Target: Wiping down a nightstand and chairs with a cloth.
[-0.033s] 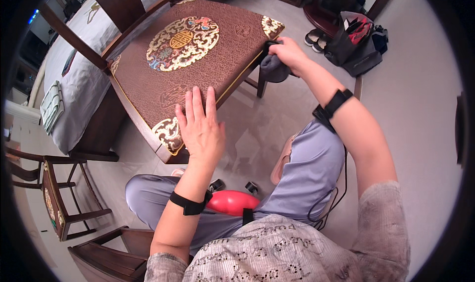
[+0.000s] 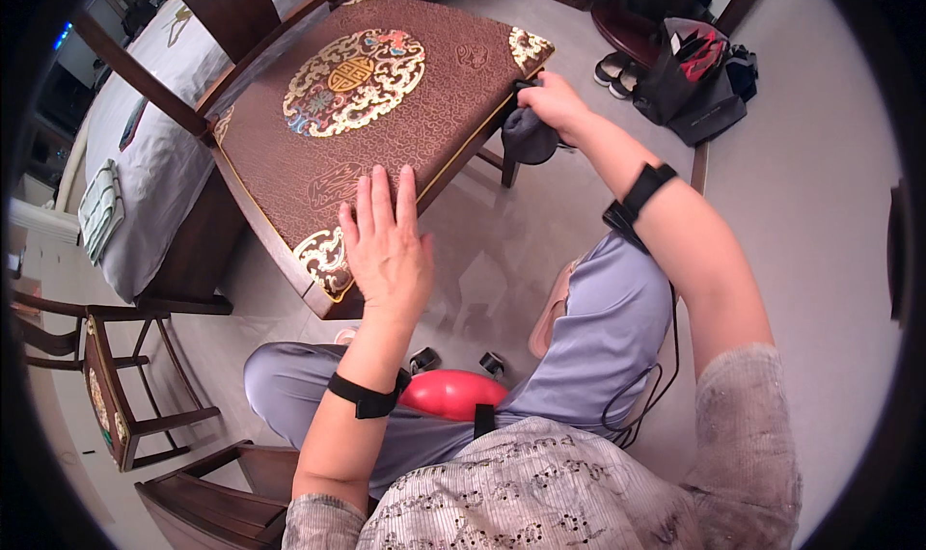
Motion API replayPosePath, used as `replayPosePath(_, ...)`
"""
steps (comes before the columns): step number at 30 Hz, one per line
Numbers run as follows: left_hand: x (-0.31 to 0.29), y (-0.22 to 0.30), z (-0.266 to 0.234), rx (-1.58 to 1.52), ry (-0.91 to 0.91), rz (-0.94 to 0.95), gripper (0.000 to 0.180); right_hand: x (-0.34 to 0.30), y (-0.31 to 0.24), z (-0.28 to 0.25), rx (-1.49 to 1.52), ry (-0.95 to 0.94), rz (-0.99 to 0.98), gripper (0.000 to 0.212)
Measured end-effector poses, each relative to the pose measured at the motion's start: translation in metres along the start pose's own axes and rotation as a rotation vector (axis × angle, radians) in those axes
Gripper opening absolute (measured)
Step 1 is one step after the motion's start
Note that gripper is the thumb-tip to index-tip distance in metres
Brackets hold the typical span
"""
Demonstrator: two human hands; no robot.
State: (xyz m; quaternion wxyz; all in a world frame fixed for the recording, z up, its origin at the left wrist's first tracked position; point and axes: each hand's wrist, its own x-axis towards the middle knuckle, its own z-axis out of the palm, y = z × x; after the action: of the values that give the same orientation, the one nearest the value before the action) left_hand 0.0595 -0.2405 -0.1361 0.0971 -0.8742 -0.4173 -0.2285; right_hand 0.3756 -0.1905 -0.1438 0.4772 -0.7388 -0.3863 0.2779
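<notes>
1. Far left: a second wooden chair [image 2: 111, 386], its patterned seat steeply angled in view. Above it, a pale folded towel [image 2: 101, 207] lies on the edge of a bed [image 2: 159, 207] with a grey cover.
2. Centre left: the main chair [image 2: 405, 130], with dark wooden frame and brown patterned seat, stands directly before the person, its back to the upper left and its front edge facing the hands.
3. Left hand [image 2: 389, 246]: fingers extended and slightly spread, grasping nothing; the fingertips appear to rest on the seat near the front corner. Light, even pressure here would probably best steady the chair without dragging its covering.
4. Lower centre: a smooth red cushion-like form [image 2: 451, 394] between the person's legs.
5. Right hand [image 2: 552, 109]: fingers folded around a dark grey cloth [image 2: 529, 139], which hangs in a bunch at the other front corner. Contact between cloth and wood cannot be judged. A compact fold, held close along the edge, would likely give better control than the loose hanging part.
6. Right: dark shoes [image 2: 615, 72] on the floor; beside them, a gaping black bag [image 2: 658, 89] holding red and dark articles, their kinds indistinct.
</notes>
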Motion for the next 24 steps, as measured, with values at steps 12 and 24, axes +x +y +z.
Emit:
replayPosePath(12,-0.007,-0.046,-0.016,0.044,-0.02,-0.022,0.072,0.042,0.039,-0.004,0.053,-0.068,-0.176,0.034)
replayPosePath(24,-0.007,-0.013,0.016,0.035,0.105,-0.048,0.075,0.075,0.101,0.002,0.013,-0.041,-0.288,0.061)
